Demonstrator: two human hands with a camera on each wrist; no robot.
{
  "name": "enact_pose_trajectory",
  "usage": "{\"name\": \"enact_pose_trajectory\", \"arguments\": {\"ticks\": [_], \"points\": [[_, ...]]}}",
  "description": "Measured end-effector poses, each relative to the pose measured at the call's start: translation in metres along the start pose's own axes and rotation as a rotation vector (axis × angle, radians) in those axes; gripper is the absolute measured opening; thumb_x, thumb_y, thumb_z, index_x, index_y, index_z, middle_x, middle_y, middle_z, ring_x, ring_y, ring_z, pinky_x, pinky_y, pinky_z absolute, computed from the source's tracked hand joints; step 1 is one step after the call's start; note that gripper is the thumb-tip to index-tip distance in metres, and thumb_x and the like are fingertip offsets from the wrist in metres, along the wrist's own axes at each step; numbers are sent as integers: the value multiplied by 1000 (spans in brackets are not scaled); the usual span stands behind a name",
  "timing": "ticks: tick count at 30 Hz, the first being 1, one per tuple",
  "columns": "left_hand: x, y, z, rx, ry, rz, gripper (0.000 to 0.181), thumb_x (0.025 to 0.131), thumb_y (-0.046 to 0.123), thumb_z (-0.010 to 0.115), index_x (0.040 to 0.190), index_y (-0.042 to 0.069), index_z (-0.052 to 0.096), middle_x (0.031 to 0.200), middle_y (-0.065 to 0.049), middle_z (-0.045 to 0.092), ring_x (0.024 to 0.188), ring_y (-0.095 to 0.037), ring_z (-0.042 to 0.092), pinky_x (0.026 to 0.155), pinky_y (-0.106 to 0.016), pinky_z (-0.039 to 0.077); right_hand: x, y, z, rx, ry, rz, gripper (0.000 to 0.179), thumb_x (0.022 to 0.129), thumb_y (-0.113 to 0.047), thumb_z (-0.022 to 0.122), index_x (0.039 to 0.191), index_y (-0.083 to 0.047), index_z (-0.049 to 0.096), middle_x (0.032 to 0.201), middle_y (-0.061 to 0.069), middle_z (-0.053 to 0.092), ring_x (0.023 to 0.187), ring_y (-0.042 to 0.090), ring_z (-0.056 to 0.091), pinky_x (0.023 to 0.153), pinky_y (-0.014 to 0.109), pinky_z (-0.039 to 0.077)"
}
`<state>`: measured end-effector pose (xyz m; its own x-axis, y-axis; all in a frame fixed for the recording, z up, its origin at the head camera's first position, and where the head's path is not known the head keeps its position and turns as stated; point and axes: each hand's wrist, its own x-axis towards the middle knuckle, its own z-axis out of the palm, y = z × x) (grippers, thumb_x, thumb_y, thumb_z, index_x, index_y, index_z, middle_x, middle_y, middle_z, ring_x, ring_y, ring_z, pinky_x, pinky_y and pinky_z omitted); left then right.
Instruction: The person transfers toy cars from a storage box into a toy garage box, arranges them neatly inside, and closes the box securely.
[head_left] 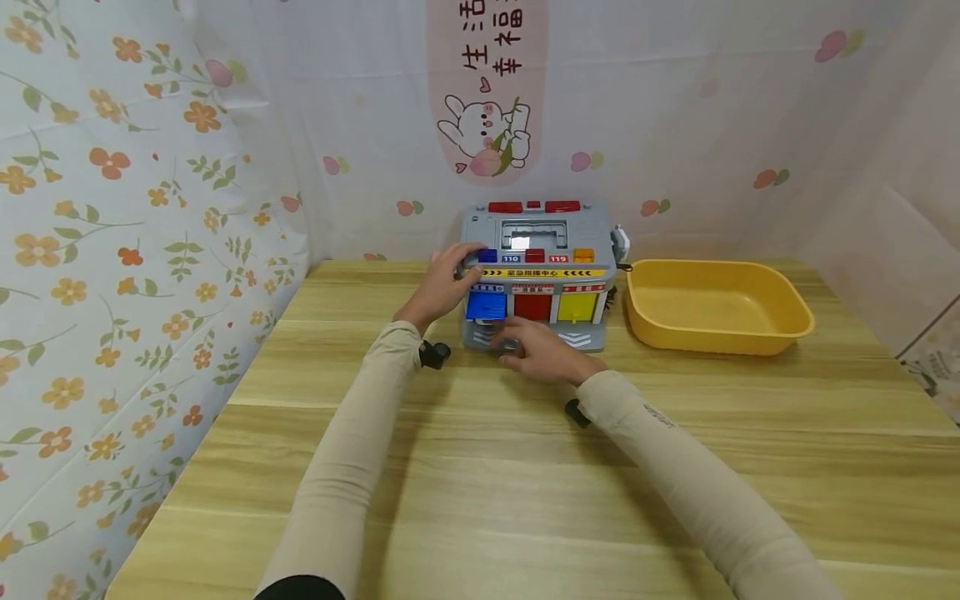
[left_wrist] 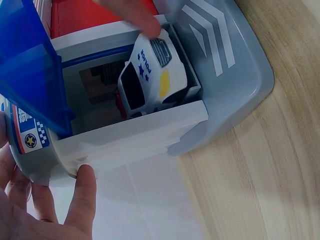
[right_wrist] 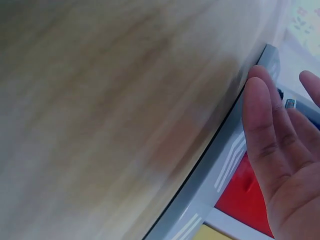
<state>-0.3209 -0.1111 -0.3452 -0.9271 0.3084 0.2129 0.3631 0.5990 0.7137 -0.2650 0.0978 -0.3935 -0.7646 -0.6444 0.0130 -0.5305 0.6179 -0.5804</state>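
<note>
A grey toy rescue station [head_left: 536, 286] stands at the back of the table. Its blue door [head_left: 486, 306] is swung up, while the red door [head_left: 532, 307] and yellow door [head_left: 577, 307] are down. A white toy police car [left_wrist: 152, 75] sits at the mouth of the blue-door bay, nose outward. My left hand [head_left: 441, 287] grips the station's left upper side, fingers on top and a digit against the side wall. In front of the bay is my right hand [head_left: 546, 352], its fingers fairly straight. One right fingertip [left_wrist: 145, 25] appears at the car's front edge.
To the station's right is a yellow plastic basin [head_left: 720, 333]. A white part [head_left: 621, 243] sticks out from the station's right side. Printed cloth [head_left: 360, 125] hangs behind the wooden table [head_left: 480, 500].
</note>
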Motion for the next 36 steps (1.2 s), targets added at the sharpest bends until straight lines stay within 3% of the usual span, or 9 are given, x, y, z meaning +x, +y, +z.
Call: {"name": "enact_pose_trajectory", "arguments": {"ticks": [6, 13, 23, 31, 36], "points": [[0, 0, -2, 0, -1, 7, 42, 105, 30, 50, 146, 20, 50, 153, -6, 48, 128, -27, 35, 110, -48, 36, 2, -4, -1, -20, -34, 25, 51, 93, -21, 71, 141, -10, 58, 167, 19, 20, 92, 20, 62, 97, 44, 54], [-1, -1, -1, -20, -8, -9, 42, 105, 31, 50, 147, 22, 50, 153, -5, 47, 129, -27, 33, 110, -49, 37, -6, 0, -5, -15, -34, 37, 47, 93, -21, 70, 138, -11, 60, 165, 19, 26, 83, 16, 64, 94, 42, 55], [-1, -1, -4, -1, -55, -36, 53, 101, 38, 58, 150, 25, 45, 156, -5, 44, 127, -27, 34, 107, -46, 43, -19, -5, -25, -25, 31, 61, 42, 93, -19, 71, 133, -9, 62, 151, 19, 42, 90, 22, 63, 87, 39, 57], [-3, 0, -9, 27, -113, -60, 83, 83, 47, 77, 154, 30, 38, 159, -4, 39, 132, -28, 31, 114, -54, 37, -30, -15, -43, -45, 66, -22, 40, 90, -12, 72, 129, -7, 64, 146, 21, 46, 86, 18, 63, 87, 45, 57], [-5, -2, -14, 56, -174, -25, 102, 75, 38, 85, 159, 31, 28, 162, -4, 34, 138, -28, 27, 117, -57, 32, -40, -22, -64, -115, 93, -49, 38, 90, -13, 73, 127, -8, 66, 146, 19, 50, 92, 22, 63, 90, 47, 56]]}}
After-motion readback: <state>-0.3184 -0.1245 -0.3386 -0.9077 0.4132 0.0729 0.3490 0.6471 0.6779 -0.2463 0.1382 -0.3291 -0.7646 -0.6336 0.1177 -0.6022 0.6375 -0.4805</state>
